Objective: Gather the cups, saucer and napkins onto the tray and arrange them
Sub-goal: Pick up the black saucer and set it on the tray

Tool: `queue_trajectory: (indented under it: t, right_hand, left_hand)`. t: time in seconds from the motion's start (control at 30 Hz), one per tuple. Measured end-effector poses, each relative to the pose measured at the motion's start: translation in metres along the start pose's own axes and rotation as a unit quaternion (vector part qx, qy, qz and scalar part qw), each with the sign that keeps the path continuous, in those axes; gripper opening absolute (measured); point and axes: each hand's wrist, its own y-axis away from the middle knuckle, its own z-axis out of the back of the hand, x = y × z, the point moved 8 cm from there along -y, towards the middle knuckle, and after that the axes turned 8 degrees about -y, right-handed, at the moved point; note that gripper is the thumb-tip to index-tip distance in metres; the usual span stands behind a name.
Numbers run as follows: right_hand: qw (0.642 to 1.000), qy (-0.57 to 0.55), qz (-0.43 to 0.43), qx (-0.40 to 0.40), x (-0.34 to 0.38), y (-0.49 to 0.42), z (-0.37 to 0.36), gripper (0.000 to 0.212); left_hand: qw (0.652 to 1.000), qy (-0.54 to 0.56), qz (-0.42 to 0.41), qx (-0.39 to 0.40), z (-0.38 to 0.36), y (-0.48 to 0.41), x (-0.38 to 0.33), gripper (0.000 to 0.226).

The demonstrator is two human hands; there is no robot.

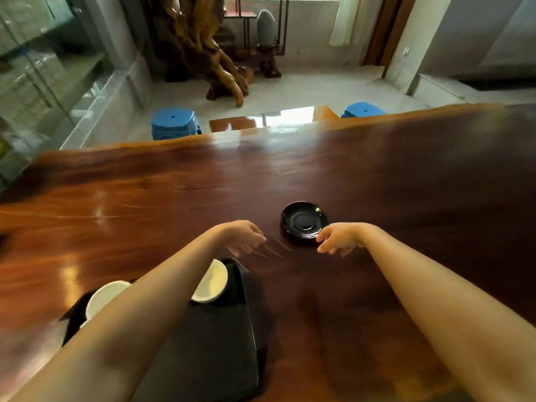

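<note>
The long glossy dark-red wooden table (377,169) carries a black rectangular tray (214,343), nearer than both hands, with two white round cups (210,282) on it. The round black glossy saucer (304,220) lies just beyond the right hand (338,237), whose loosely spread fingers (323,235) touch its rim. The left hand (242,236) hangs empty, fingers curled and apart.

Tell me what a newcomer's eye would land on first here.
First the two bare forearms reaching out over the glossy reddish wooden table, the right hand at the near rim of a black saucer, the left hand open beside it. Next, two white cups on the black tray under the left arm. Beyond the table, two blue stools.
</note>
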Motion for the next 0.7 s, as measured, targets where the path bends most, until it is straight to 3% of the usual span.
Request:
queue_trajectory:
  t: [0.23,0.7]
  right_hand:
    - [0.999,0.019,-0.005,0.026,-0.042,-0.02,0.032,0.046]
    - [0.996,0.05,-0.02,0.072,-0.053,-0.106,0.067,0.041]
  left_hand:
    - [0.998,0.02,0.054,0.01,-0.027,-0.022,-0.032,0.039]
    - [0.992,0.001,0.113,0.047,-0.011,-0.109,-0.042,0.036]
